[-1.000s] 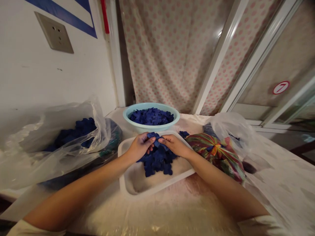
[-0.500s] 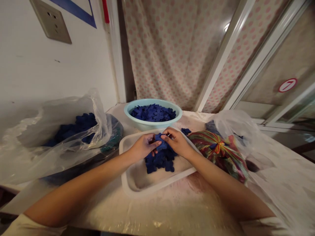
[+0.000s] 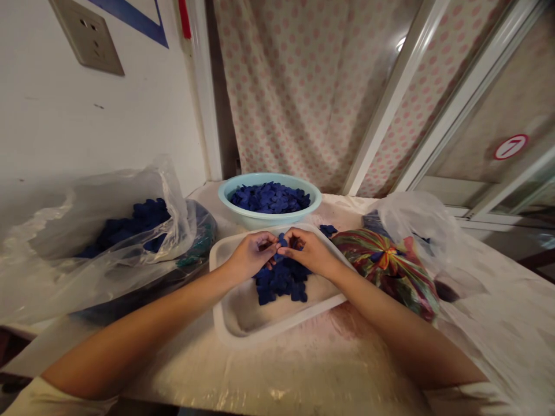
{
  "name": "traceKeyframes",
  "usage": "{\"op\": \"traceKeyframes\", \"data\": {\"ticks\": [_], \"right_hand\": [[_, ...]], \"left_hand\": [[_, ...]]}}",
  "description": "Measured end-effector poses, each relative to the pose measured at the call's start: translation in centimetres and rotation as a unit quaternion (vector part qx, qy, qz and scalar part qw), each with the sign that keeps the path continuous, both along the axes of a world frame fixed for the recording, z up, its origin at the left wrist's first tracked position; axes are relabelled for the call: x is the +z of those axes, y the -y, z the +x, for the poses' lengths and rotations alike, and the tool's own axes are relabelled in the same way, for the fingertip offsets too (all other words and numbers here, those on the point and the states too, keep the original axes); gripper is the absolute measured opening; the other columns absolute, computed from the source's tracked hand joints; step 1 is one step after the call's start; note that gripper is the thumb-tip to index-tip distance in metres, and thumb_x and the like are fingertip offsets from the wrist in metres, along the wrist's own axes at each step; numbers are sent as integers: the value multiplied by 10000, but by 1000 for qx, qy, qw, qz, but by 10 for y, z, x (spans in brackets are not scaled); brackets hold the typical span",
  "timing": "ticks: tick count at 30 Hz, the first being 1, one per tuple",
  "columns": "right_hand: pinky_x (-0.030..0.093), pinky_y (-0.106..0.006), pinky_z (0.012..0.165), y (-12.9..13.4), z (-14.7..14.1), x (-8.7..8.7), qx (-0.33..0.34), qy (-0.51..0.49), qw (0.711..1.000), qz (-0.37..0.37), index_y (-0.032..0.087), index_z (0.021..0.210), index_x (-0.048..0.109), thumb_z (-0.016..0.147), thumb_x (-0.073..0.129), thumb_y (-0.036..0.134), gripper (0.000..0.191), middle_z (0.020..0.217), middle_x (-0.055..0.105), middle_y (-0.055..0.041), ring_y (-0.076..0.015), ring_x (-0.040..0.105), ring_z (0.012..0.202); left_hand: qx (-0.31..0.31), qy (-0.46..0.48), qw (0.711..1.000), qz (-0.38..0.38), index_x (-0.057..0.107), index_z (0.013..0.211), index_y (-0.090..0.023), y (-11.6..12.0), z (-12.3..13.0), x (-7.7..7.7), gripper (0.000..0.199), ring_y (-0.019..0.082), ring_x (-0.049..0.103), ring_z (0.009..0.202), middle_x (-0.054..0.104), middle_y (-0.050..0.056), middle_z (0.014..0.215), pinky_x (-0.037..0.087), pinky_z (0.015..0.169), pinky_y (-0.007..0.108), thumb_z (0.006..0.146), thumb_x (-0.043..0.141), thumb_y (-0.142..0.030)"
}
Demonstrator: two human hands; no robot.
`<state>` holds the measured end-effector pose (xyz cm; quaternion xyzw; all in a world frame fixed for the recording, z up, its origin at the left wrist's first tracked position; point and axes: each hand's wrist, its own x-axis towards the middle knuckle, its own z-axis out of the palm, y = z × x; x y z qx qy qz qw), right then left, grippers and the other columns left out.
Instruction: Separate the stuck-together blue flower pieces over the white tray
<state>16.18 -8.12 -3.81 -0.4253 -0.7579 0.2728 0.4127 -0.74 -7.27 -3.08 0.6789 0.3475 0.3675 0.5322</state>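
Over a white tray [image 3: 229,335], my left hand [image 3: 255,252] and my right hand [image 3: 306,249] meet fingertip to fingertip. Both pinch one small dark blue piece [image 3: 281,240], which looks like a flat, flower-shaped cutout and is mostly covered by the fingers. Right below the hands, a loose heap of like blue pieces [image 3: 281,283] lies in the tray. Behind the tray stands a light blue basin [image 3: 269,219] filled with more of these pieces.
At left, a large clear plastic bag [image 3: 56,283] holds more blue pieces. A striped, knotted bag [image 3: 385,266] sits right of the tray, with another clear bag [image 3: 420,222] behind it. One loose blue piece [image 3: 328,230] lies beside the tray on the covered table [image 3: 277,370].
The blue piece between my fingers has turned or folded and shows less of its face. My hands have drawn slightly closer together; the tray, basin and bags stay put.
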Motion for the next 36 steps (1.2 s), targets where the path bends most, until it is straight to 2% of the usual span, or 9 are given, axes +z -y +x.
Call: {"op": "traceKeyframes", "data": {"ticks": [6,9,14,17,20,25,28,31,36], "right_hand": [[339,-219,540,-1,3,-6,-24,-33,999,9,171,649,496,783,565,420,291,587,466,32,-101,426,563],[310,-218,518,0,3,-5,-34,1,999,32,172,622,471,817,518,397,301,566,428,36,-96,389,541],[309,-223,522,3,1,0,-29,59,996,63,177,589,429,864,427,371,336,550,412,32,-100,393,534],[332,-228,520,4,0,-1,-29,62,996,53,176,581,457,874,404,379,361,538,456,25,-107,419,522],[386,-252,559,3,-1,-3,-44,57,996,53,175,620,556,881,397,374,365,571,553,2,-139,497,563],[447,-296,722,-1,-1,-4,-63,-25,994,81,189,751,665,802,554,307,170,802,672,-49,-183,603,757],[436,-270,652,-3,1,-5,-74,-54,994,66,181,707,628,759,607,307,138,714,634,-31,-162,575,683],[385,-245,603,-2,1,-3,-78,-7,993,86,181,647,534,813,532,300,204,640,544,-2,-137,507,630],[319,-228,560,3,-1,-1,-56,77,990,104,183,616,434,875,420,253,269,581,448,18,-119,437,575]], "left_hand": [[-34,10,999,19,571,836,-119,2,1,1,137,84,547,568,556,-19,657,475,540,212,758,537,-227],[-30,6,999,11,570,884,-114,2,2,1,176,89,556,582,565,-15,670,479,545,214,739,569,-213],[-24,-11,1000,-4,577,828,-130,1,1,1,132,84,545,530,570,-19,649,473,510,212,761,551,-241],[-18,-29,999,-7,560,750,-140,0,0,0,134,77,521,483,553,-30,585,448,476,196,782,532,-267],[-12,-43,999,-2,519,670,-145,-2,-1,-1,201,62,485,434,540,-36,555,404,430,180,797,516,-300],[-6,-48,999,-11,465,631,-153,-2,-1,-2,235,52,461,398,520,-50,531,368,391,168,789,527,-317],[-9,-37,999,-9,504,738,-156,-1,-1,-2,167,47,452,382,512,-61,541,372,383,166,772,561,-309],[-7,-33,999,-16,520,855,-166,1,0,-1,165,46,441,364,495,-72,536,376,373,166,772,567,-300],[-17,-52,998,-22,497,747,-165,3,-1,1,161,43,426,357,432,-80,494,325,348,151,796,528,-315]]}}
